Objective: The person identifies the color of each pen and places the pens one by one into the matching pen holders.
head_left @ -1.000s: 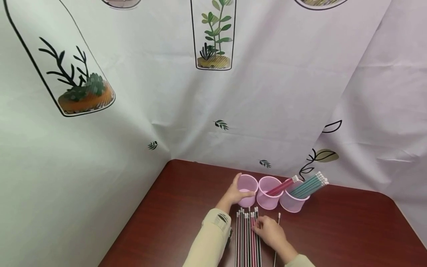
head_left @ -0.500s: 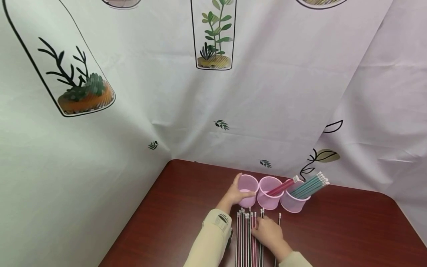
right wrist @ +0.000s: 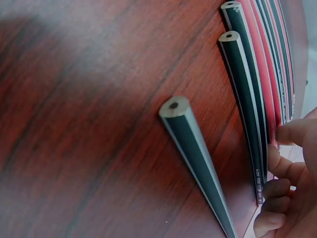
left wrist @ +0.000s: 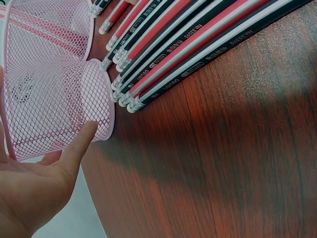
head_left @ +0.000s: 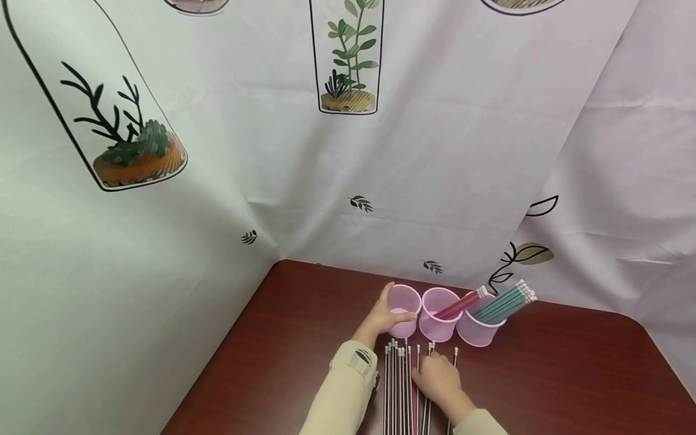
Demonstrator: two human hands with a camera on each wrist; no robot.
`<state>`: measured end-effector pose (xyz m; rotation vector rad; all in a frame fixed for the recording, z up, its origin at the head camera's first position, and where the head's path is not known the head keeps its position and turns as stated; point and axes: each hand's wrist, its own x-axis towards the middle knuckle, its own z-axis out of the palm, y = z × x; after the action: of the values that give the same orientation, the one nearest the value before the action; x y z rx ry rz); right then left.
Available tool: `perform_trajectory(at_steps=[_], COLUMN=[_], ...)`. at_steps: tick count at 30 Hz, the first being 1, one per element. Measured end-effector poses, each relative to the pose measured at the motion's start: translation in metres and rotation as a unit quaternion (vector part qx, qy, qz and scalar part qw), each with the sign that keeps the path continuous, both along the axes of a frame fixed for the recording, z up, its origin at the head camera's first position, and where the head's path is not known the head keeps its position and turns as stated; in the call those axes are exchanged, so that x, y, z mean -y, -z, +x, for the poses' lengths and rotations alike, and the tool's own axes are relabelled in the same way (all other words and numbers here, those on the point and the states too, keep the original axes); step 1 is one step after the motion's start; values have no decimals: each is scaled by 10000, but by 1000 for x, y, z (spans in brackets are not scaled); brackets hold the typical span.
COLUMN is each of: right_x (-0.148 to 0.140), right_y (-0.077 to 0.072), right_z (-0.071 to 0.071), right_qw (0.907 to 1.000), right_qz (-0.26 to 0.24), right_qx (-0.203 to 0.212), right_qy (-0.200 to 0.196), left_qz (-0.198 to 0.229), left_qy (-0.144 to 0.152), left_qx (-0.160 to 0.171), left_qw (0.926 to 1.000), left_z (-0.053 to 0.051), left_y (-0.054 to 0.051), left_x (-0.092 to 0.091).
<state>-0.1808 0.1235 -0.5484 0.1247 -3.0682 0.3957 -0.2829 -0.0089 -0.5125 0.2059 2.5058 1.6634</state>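
My left hand (head_left: pixel 380 315) grips the leftmost pink mesh pen cup (head_left: pixel 402 330), thumb across its near side and fingers at its left. Nothing shows inside this cup. My right hand (head_left: pixel 439 377) is low over the pencils, its fingers curled. In the right wrist view, thumb and forefinger pinch a red striped pencil (right wrist: pixel 262 54) in the row. That pencil (head_left: pixel 418 362) stands slightly apart from the row of black and red striped pencils (head_left: pixel 399 386). Two black pencils (head_left: pixel 428 399) lie partly under the right hand. Another black pencil (right wrist: pixel 198 158) lies alone farther right.
Beside the held cup stands a middle pink cup (head_left: pixel 437 329) with red pencils (head_left: pixel 459 304) leaning in it. The right cup (head_left: pixel 478 334) holds a bunch of teal pencils (head_left: pixel 502 304). A patterned white cloth (head_left: pixel 435 151) hangs behind the brown table (head_left: pixel 571 362).
My right hand has shifted the black pencils to the right, away from the row. A red pencil has since slid slightly right too. My left hand stays on the cup.
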Motion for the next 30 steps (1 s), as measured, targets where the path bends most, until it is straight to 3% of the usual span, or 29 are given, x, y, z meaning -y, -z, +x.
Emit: perform_trajectory(at_steps=[8, 13, 21, 26, 30], right_x=[-1, -3, -11, -17, -24], right_y=[-1, -9, -38, -61, -82], right_z=[0, -2, -10, -18, -24], right_qw=[9999, 9993, 9913, 9794, 9661], right_qz=[6, -212, -1074, -1479, -1752], right_qx=[-71, -291, -725, -1336, -1823], right_qy=[-73, -49, 242, 320, 530], left_qz=[-37, -27, -49, -145, -96], left_qy=[-31, -8, 9, 73, 62], left_qx=[-18, -58, -110, -324, -247], left_qw=[10000, 10000, 9999, 9993, 9996], left_z=[0, 0, 1, 1, 1], left_y=[0, 2, -2, -2, -1], left_x=[-1, -1, 0, 1, 1])
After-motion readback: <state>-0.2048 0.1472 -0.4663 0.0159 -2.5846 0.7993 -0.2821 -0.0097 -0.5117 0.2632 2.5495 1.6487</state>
